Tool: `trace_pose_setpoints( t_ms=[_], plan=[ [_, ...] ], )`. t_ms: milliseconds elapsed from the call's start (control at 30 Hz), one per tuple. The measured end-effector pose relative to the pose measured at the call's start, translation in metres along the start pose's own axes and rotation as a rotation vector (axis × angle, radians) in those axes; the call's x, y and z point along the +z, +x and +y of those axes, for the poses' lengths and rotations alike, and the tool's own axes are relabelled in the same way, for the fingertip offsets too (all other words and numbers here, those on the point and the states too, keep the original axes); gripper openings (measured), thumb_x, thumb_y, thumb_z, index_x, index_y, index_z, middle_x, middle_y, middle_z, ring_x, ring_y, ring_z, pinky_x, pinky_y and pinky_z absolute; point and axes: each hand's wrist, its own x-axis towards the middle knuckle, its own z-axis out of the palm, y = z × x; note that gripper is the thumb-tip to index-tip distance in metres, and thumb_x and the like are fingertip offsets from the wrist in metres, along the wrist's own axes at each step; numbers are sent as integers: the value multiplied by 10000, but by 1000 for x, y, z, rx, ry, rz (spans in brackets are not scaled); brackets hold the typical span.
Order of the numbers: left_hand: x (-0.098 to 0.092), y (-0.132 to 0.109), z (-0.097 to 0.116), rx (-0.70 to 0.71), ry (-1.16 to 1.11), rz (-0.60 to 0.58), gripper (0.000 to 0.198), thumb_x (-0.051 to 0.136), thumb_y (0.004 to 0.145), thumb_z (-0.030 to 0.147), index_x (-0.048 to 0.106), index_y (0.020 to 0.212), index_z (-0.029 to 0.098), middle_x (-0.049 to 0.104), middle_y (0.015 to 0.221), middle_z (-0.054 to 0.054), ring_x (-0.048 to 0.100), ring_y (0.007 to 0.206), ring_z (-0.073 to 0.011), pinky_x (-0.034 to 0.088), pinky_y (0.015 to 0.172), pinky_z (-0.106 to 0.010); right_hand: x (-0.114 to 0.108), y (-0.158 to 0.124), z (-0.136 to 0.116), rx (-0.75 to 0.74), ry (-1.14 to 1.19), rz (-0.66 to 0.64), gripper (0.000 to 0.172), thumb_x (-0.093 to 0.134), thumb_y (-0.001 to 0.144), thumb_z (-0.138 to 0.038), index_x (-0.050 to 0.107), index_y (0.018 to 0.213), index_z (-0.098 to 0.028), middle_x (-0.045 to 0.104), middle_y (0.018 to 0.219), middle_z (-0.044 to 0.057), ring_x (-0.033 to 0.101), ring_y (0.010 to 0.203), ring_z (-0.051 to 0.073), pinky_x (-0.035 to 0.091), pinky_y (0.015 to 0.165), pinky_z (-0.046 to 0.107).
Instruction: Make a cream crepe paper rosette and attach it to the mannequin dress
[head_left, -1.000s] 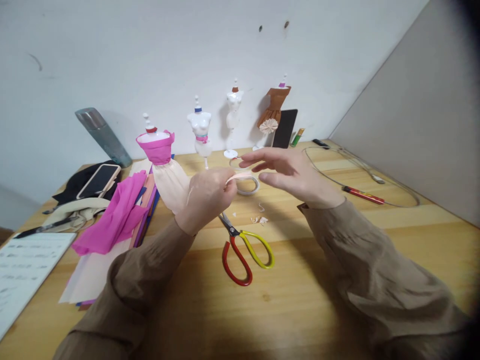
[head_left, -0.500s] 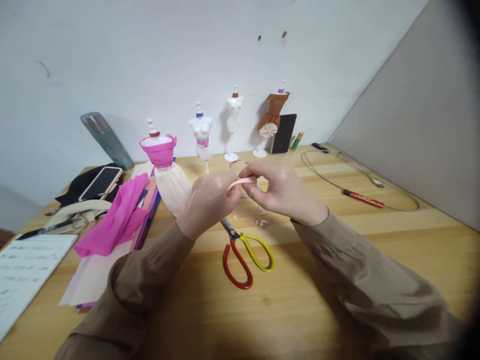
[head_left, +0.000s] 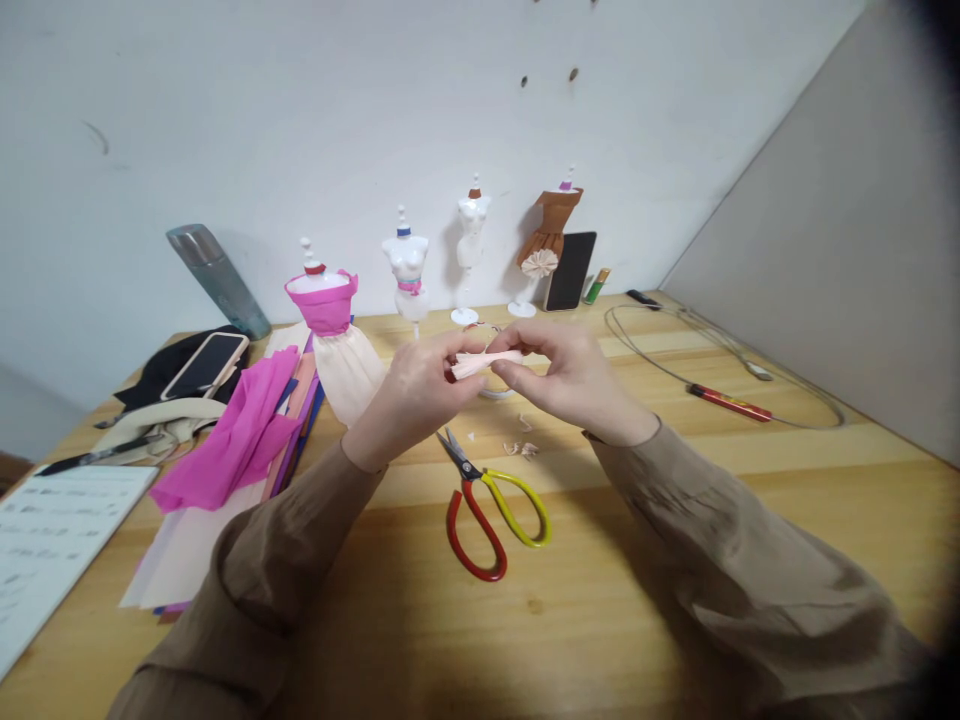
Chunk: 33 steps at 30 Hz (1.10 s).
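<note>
Between my hands is a small bundle of pale pink pleated paper (head_left: pixel 472 364), its folds fanning out at the left end. My left hand (head_left: pixel 417 385) pinches that fanned end between thumb and fingers. At the other end, the thumb and forefinger of my right hand (head_left: pixel 566 378) grip the narrow part. Scissors (head_left: pixel 469 472) with one red and one yellow handle lie on the table just below, blades slightly apart. Small paper scraps (head_left: pixel 521 449) are scattered beside them. Behind my hands a round, ring-like thing (head_left: pixel 495 392) is mostly hidden.
White mini dress forms stand along the wall, one in a pink-and-cream dress (head_left: pixel 330 310), one in brown (head_left: pixel 553 230). Coloured paper sheets (head_left: pixel 232 440), a phone (head_left: pixel 206 365), a bottle (head_left: pixel 221 280) and a notebook (head_left: pixel 67 530) lie left. A cable (head_left: pixel 727 402) loops at right.
My left hand has opened its grip a little and shifted left, so the pleated end now shows fanned out. My right hand still pinches the other end. The view has shifted slightly.
</note>
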Motion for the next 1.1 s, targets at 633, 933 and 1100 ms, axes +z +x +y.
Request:
trace_pose_setpoints(
  t_ms=[633,933,1100],
  plan=[
    [33,-2,-10,-265,-1192,199,214,765,658,237,571,657,147,487,528,55,391,481,-38,285,473,-181,30,-8,-3,134,634,167,174,686,769,-337,631,783,-172,650,689,5,615,652,144,509,648,303],
    [28,-1,-16,-346,-1363,132,293,821,620,267,575,730,152,522,595,48,460,513,-34,308,446,-139,25,-13,-8,-95,148,236,284,662,763,-267,617,1023,-162,684,865,60,646,765,181,543,692,339],
    [27,-2,-20,-355,-1439,71,321,835,620,294,581,755,153,519,603,47,457,512,-34,330,442,-129,23,-14,-14,-165,119,221,253,646,791,-286,609,1011,-168,676,846,55,634,717,171,539,644,325]
  ],
)
